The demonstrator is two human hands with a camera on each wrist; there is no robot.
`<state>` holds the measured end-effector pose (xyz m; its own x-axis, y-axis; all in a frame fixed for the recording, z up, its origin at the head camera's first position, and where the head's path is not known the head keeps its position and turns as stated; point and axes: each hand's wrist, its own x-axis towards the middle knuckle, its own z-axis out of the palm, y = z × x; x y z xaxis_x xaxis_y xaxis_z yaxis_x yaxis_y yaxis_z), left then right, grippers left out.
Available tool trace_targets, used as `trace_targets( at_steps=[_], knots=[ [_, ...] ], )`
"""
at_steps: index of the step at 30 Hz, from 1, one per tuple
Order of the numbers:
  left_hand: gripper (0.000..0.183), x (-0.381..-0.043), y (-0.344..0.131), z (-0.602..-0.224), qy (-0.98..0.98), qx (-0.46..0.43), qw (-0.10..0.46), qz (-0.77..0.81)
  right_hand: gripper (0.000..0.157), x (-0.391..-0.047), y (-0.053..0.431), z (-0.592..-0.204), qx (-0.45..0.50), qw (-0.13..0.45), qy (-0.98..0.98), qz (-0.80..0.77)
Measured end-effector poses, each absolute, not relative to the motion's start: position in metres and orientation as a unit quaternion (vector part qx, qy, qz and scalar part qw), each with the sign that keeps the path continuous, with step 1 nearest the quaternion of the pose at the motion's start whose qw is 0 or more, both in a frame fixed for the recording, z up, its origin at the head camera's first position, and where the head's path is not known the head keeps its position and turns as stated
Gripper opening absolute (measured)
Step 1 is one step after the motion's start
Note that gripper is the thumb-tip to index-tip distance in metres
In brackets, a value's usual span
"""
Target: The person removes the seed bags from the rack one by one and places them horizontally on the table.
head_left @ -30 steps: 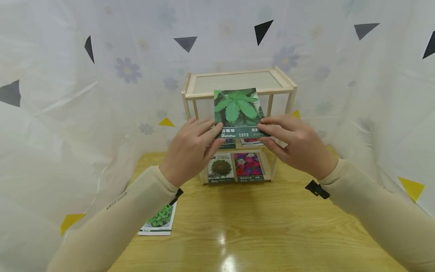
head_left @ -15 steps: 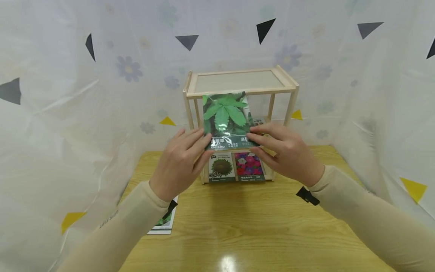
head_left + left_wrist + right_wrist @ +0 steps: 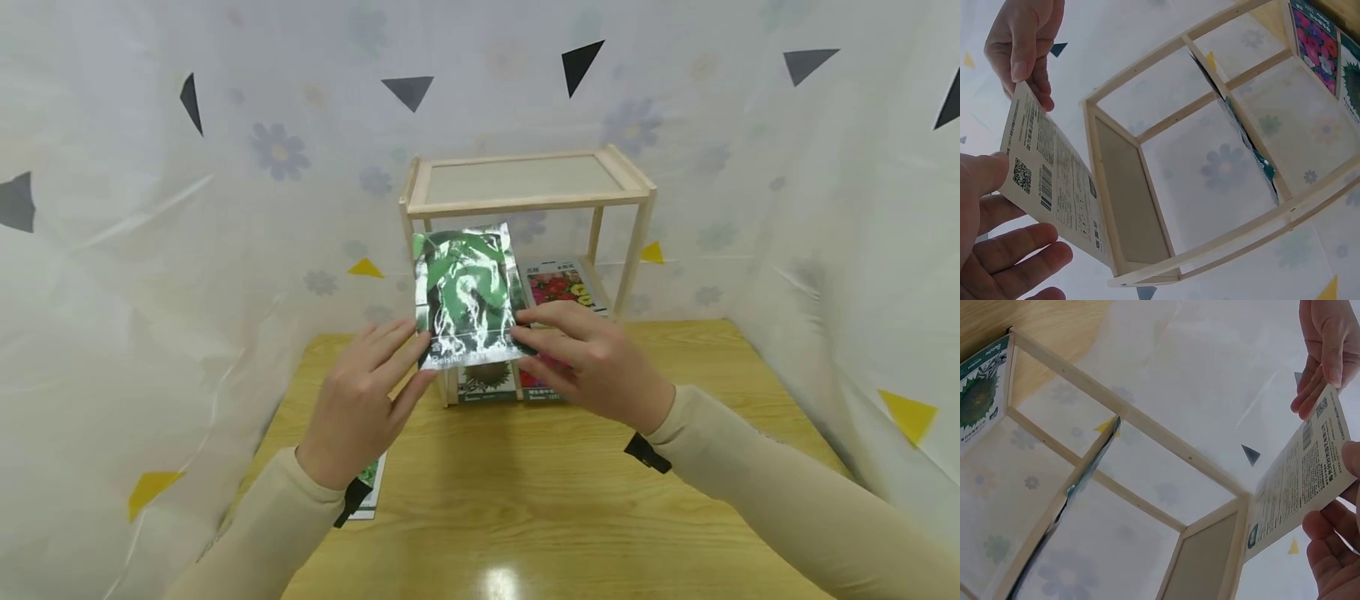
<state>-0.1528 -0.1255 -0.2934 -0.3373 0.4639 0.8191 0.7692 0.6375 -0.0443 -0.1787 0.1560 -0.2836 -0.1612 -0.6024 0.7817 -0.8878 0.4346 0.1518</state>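
The person's left hand (image 3: 363,402) and right hand (image 3: 600,363) pinch opposite lower edges of the Beishu seed packet (image 3: 470,287), near the left half of the wooden rack (image 3: 525,180), probably keeping it level and its leaf picture uncovered.

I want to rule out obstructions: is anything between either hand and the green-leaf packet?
Nothing visible is: the left hand and right hand hold the green-leaf packet directly, near its lower side edges.
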Motion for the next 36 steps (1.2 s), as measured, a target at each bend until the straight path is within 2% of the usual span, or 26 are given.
trace_targets(
  at_steps=[10,15,22,36],
  knots=[
    [0.048,-0.152,-0.143,-0.315,-0.802,-0.394,0.404,-0.198,0.031,-0.177,0.144,-0.307,0.507,0.391,-0.744,0.191],
    [0.041,-0.154,-0.152,-0.325,-0.814,-0.391,0.378,-0.204,0.031,-0.177,0.140,-0.316,0.504,0.380,-0.754,0.183],
    [0.047,-0.153,-0.164,-0.334,-0.842,-0.370,0.321,-0.226,0.031,-0.175,0.133,-0.330,0.507,0.364,-0.762,0.171],
    [0.052,-0.150,-0.183,-0.358,-0.854,-0.357,0.312,-0.216,0.029,-0.175,0.116,-0.361,0.516,0.344,-0.763,0.182]
  ],
)
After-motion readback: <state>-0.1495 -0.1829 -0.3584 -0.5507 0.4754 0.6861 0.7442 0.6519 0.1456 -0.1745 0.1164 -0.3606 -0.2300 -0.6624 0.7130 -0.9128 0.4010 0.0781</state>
